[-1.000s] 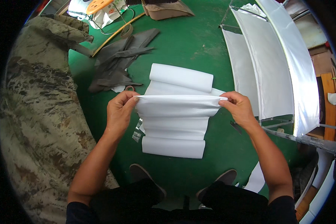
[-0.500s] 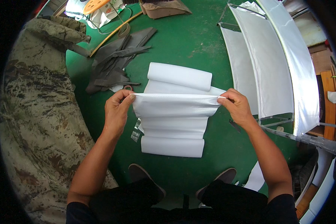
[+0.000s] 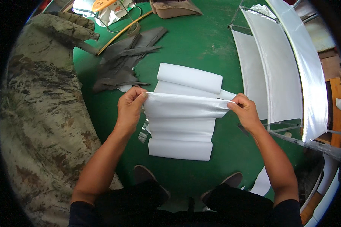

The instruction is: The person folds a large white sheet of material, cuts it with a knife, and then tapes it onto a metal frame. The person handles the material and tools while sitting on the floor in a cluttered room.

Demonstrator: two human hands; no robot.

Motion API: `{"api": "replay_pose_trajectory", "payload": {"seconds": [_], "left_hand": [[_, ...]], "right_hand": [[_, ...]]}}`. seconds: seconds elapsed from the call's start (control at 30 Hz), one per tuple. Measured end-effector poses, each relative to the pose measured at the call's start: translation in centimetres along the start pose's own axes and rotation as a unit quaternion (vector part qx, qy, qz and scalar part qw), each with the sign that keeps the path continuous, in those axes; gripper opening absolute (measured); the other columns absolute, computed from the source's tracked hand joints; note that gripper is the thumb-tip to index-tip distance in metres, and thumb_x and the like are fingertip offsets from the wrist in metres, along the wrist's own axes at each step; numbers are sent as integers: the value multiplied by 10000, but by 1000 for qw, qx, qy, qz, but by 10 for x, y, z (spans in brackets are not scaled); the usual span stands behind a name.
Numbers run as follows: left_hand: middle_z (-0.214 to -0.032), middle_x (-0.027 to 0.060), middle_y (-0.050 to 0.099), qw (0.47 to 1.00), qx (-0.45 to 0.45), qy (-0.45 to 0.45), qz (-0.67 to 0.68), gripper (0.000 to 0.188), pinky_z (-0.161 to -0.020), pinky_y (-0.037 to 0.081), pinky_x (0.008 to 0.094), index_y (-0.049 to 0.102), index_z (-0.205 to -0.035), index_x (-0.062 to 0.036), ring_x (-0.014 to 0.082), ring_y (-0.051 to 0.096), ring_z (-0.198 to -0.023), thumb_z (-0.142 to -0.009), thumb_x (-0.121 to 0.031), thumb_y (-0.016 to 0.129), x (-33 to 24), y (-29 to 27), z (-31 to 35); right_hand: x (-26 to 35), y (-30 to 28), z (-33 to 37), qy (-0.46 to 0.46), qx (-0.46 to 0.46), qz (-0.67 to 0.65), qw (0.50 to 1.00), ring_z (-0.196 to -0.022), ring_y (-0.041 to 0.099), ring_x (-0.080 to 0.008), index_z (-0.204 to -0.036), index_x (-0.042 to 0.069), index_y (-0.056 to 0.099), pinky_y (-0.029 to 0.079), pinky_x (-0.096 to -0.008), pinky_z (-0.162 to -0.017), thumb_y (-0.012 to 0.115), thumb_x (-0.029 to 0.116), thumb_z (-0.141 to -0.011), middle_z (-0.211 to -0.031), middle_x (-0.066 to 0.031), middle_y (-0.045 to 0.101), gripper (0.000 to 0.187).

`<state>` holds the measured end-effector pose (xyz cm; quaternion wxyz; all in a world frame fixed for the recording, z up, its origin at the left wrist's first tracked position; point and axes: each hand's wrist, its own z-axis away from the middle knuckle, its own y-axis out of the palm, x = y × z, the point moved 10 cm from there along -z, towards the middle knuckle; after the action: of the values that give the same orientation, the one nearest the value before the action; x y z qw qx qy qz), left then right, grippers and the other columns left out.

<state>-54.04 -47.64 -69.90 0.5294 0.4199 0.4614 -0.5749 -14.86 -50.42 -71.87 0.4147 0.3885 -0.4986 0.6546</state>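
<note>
A long white sheet [image 3: 182, 128] lies on the floor between my feet and the dark scraps, with a roll at its far end and another at its near end. Its middle is lifted into a straight fold that runs across between my hands. My left hand [image 3: 130, 106] pinches the fold's left end between thumb and fingers. At the right end, my right hand [image 3: 246, 109] pinches it the same way. The fabric hangs from this edge in shallow wrinkles. Part of the far stretch is hidden behind the raised fold.
Camouflage cloth [image 3: 45, 113] covers something bulky on the left. Dark grey fabric scraps [image 3: 125, 60] and a yellow stick [image 3: 125, 32] lie beyond. To the right stands a metal frame with white panels [image 3: 280, 72]. A white strip [image 3: 261, 182] lies by my right shoe [image 3: 231, 179].
The view has shifted slightly, so most things sit further right in it. Both hands still pinch the fold, which now slopes down a little toward the right.
</note>
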Motion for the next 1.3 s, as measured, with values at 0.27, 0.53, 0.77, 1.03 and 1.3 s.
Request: {"api": "replay_pose_trajectory", "payload": {"seconds": [0.27, 0.53, 0.77, 1.03, 1.3], "left_hand": [[-894, -21, 645, 996, 29, 19, -87, 121, -761, 454, 243, 680, -997, -5, 61, 553, -828, -1019, -108, 621, -11, 12, 5], [-879, -35, 631, 993, 47, 7, -107, 114, -725, 434, 223, 681, -1000, -9, 46, 531, -806, -1025, -103, 620, -22, 22, 10], [-862, -45, 625, 993, 46, 1, -110, 122, -709, 430, 220, 687, -999, -5, 44, 527, -795, -1027, -104, 620, -19, 19, 13], [-897, -33, 643, 995, 61, 11, -77, 99, -711, 451, 218, 687, -1062, -6, 39, 548, -808, -1006, -75, 644, -21, 22, 16], [-860, -41, 639, 994, 63, 27, -83, 136, -649, 419, 191, 711, -1073, -17, 21, 538, -756, -940, -38, 727, -22, 31, 12]], "right_hand": [[82, 15, 1, -173, -22, 246, 953, -1137, 583, -298, -1162, 57, 722, 471, -416, -951, 845, 305, -803, -1155, -95, 668, 453], [151, 129, -22, -285, 67, 249, 923, -984, 596, -288, -1015, 58, 736, 469, -418, -880, 820, 283, -837, -988, -80, 687, 298], [153, 151, -32, -262, 52, 190, 945, -851, 623, -274, -917, 50, 730, 494, -393, -752, 798, 209, -859, -859, -84, 664, 182], [149, 153, -36, -232, 61, 157, 958, -764, 639, -255, -865, 24, 725, 501, -375, -690, 786, 166, -864, -808, -103, 653, 155], [143, 152, -37, -218, 55, 132, 965, -822, 650, -305, -835, 58, 716, 508, -440, -725, 758, 223, -865, -810, -94, 664, 173]]}}
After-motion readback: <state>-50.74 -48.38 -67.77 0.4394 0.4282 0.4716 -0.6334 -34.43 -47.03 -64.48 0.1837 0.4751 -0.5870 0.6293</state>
